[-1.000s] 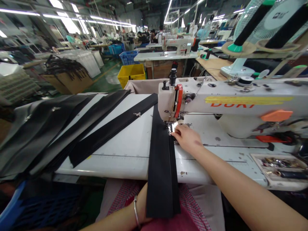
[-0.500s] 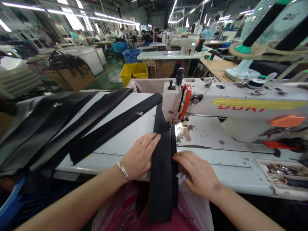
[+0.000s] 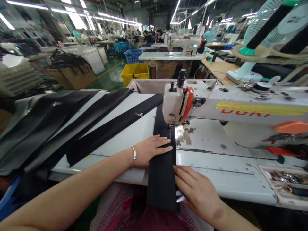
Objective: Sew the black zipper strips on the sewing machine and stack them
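Note:
A long black fabric strip [image 3: 161,173] runs from under the needle of the white sewing machine [image 3: 216,106] down over the table edge into my lap. My left hand [image 3: 150,149] lies flat on the strip, fingers stretched toward the needle, a ring and a bracelet on it. My right hand [image 3: 196,191] rests at the strip's right edge by the table front, fingers bent and pressing the fabric, with a small shiny piece [image 3: 180,199] partly hidden under it.
More black zipper strips [image 3: 72,128] lie fanned across the left of the white table [image 3: 125,141]. A tray of small metal parts [image 3: 286,179] sits at the right. Behind stand a yellow crate [image 3: 135,72], another sewing machine [image 3: 185,46], a fan [image 3: 269,19] and people at distant tables.
My left hand came up from my lap onto the strip and slid forward. My right hand drew back from the needle to the table's front edge.

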{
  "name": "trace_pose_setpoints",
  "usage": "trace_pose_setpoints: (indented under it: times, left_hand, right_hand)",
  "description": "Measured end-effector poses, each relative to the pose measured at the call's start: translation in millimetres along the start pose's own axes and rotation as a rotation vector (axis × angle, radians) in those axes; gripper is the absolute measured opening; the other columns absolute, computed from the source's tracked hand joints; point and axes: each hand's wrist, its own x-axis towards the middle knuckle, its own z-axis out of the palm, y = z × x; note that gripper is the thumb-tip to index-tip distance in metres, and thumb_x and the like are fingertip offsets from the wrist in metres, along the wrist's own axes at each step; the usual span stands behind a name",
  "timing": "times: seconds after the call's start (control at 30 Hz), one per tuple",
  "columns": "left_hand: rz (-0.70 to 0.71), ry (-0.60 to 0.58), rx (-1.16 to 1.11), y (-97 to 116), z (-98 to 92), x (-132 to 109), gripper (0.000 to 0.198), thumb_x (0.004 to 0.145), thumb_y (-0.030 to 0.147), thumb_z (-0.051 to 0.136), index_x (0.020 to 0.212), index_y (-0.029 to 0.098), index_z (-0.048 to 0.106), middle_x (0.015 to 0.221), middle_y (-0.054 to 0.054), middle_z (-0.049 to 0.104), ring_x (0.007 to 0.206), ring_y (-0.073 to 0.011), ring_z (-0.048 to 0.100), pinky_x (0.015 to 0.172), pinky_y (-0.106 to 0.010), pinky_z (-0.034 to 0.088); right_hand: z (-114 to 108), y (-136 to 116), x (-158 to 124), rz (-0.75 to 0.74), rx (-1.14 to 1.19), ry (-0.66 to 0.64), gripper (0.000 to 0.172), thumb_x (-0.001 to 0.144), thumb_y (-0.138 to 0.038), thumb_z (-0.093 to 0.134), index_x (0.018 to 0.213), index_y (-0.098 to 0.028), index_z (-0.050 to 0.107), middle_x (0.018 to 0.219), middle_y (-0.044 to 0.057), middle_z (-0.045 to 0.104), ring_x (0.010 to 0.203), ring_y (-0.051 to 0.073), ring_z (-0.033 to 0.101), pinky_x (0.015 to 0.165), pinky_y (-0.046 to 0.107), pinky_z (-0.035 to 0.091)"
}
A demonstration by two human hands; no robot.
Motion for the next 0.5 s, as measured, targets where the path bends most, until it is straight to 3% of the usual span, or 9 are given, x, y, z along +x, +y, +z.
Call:
trace_pose_setpoints:
  times: [0.5]
  left_hand:
    - [0.017,0.029,-0.051,-2.1,2.2,2.8,0.099,0.058,0.020,0.066,0.147,0.022,0.022,0.153,-0.009,0.022,0.140,-0.0281,0.020,0.116,-0.048,0.011]
  right_hand:
    - [-5.1,3.6,10.8,-0.036,0.024,0.127,0.026,0.089,-0.012,0.047,0.109,-0.012,0.063,0.111,0.009,0.065,0.104,0.023,0.058,0.085,0.034,0.054]
